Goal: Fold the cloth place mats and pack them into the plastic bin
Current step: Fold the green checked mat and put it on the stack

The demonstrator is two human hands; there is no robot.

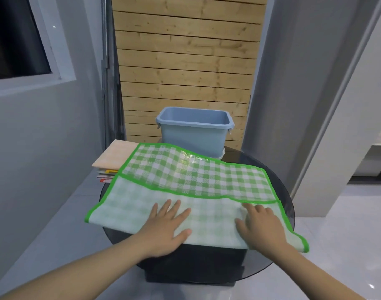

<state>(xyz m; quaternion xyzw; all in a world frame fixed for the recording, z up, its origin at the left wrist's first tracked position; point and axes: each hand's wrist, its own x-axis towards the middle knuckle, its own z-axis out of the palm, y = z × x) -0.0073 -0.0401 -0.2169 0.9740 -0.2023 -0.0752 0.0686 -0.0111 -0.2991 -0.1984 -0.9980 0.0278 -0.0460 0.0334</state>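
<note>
Left hand [170, 224] flat, fingers spread, pressing green-checked cloth place mat [191, 191] partly folded on round dark glass table [280, 265]. Right hand [258, 226] palm-down on mat, fingers loosely bent, grasping nothing. No legible writing. Mat's right corner overhanging table rim. Empty blue plastic bin [193, 131] behind, stacked mats [111, 163] left.

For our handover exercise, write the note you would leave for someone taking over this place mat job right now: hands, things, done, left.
Left hand: open, flat on the folded-over near flap of the green checked place mat.
Right hand: open, pressing the same flap.
The mat lies on the round glass table, its far edge over a stack of other mats at the far left.
The blue plastic bin stands behind, nothing visible inside.
Done: first fold laid over.
Left: finish folding, bin it, then the stack.
</note>
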